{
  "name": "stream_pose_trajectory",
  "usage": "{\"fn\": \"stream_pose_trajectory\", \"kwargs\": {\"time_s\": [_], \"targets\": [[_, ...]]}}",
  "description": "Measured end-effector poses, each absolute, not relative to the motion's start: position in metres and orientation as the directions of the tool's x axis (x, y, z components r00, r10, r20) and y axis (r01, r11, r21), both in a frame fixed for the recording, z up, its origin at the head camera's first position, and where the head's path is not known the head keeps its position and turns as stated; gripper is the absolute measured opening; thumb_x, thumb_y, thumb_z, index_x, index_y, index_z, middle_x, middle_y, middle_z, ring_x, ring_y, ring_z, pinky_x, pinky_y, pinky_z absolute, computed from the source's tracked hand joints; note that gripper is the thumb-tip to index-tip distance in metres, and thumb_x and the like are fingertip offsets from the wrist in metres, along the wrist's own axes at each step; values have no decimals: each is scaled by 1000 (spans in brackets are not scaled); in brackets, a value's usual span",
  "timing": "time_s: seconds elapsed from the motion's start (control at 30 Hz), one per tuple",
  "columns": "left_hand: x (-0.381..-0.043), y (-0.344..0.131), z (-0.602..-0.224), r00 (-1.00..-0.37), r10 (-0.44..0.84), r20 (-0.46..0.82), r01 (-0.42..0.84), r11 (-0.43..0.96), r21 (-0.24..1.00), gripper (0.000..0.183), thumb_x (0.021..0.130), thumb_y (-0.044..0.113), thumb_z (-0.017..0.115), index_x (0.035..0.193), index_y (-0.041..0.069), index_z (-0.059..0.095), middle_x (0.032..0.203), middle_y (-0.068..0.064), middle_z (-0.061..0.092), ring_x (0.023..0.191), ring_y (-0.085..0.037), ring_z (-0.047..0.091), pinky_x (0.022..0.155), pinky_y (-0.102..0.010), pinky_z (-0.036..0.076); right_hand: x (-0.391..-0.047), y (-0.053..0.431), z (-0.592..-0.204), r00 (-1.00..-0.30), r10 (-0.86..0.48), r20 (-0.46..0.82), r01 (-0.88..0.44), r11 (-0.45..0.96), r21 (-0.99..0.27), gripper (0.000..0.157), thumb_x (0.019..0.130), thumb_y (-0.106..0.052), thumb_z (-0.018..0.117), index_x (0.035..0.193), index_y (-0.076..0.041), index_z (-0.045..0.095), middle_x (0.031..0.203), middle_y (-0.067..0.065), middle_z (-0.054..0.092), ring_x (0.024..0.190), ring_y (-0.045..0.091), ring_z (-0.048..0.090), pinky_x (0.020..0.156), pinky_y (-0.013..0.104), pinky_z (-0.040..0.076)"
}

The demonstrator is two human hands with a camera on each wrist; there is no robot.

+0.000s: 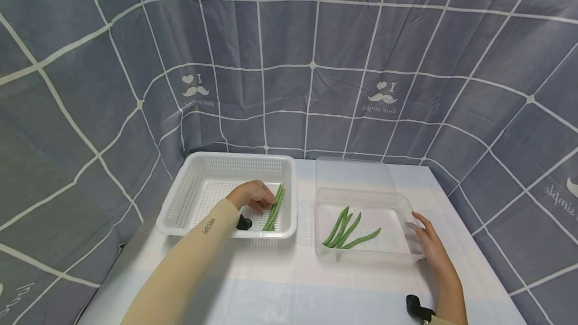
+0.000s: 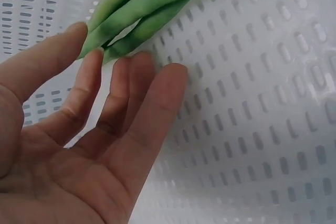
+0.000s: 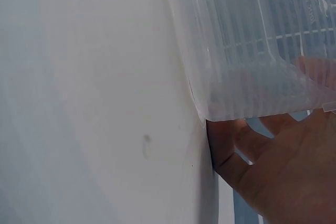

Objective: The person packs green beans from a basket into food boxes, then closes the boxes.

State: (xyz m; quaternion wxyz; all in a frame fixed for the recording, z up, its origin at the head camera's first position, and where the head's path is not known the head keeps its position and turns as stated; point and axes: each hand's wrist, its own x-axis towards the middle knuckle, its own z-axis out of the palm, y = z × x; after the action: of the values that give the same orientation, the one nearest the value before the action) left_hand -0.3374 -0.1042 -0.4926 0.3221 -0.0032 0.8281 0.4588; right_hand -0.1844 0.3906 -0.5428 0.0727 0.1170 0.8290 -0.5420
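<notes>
In the head view my left hand [image 1: 255, 195] reaches into a white perforated plastic basket [image 1: 178, 214]. Its thumb and index finger pinch the ends of several green beans [image 1: 276, 209], which lie along the basket's right side. The left wrist view shows those beans [image 2: 152, 9] at the fingertips, the other fingers loosely bent above the slotted floor. On the right, my right hand [image 1: 431, 242] holds the right wall of a clear plastic container [image 1: 361, 194]. More green beans [image 1: 343, 229] lie in that container's left part. In the right wrist view, fingers [image 3: 252, 140] bend against the container's wall.
A clear flat panel [image 1: 352, 172], like a lid, lies behind the container. Both vessels stand on a pale table [image 1: 280, 285]. Grey grid-patterned curtain [image 1: 289, 89] encloses the back and sides. Black wrist devices show near each hand.
</notes>
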Motion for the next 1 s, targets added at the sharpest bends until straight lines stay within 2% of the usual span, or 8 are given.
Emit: {"fn": "stream_pose_trajectory", "kwargs": {"time_s": [0.2,0.5,0.83,1.0], "targets": [[-339,-103,-492,-788,285,-546,-303,592,747,13,97,7,74,107,-2,75,94,-11,75,88,-20,72,91,-39,68,-186,392,-545,-966,110,-233,257,398,-880,61,117,-36,25,172,-20,3,173,31,9,154,56,20,116,83,27],[-337,-98,-492,-774,292,-562,-335,564,755,13,98,1,71,109,-4,75,81,-4,70,73,-12,66,85,-35,68,-187,395,-546,-967,99,-235,255,409,-877,61,117,-35,24,172,-19,2,173,30,9,154,55,22,117,80,28],[-336,-94,-491,-784,263,-562,-337,581,741,9,96,6,74,98,-3,74,76,-5,67,73,-14,65,86,-37,69,-186,393,-545,-967,103,-231,253,408,-877,61,117,-37,24,172,-21,3,173,31,10,154,56,21,116,83,27],[-337,-94,-490,-787,262,-558,-339,572,747,12,95,6,73,101,-5,75,79,-7,70,76,-16,68,91,-40,68,-187,394,-546,-965,104,-240,262,403,-877,61,117,-36,24,172,-20,1,174,31,7,155,57,18,118,83,26]]}}
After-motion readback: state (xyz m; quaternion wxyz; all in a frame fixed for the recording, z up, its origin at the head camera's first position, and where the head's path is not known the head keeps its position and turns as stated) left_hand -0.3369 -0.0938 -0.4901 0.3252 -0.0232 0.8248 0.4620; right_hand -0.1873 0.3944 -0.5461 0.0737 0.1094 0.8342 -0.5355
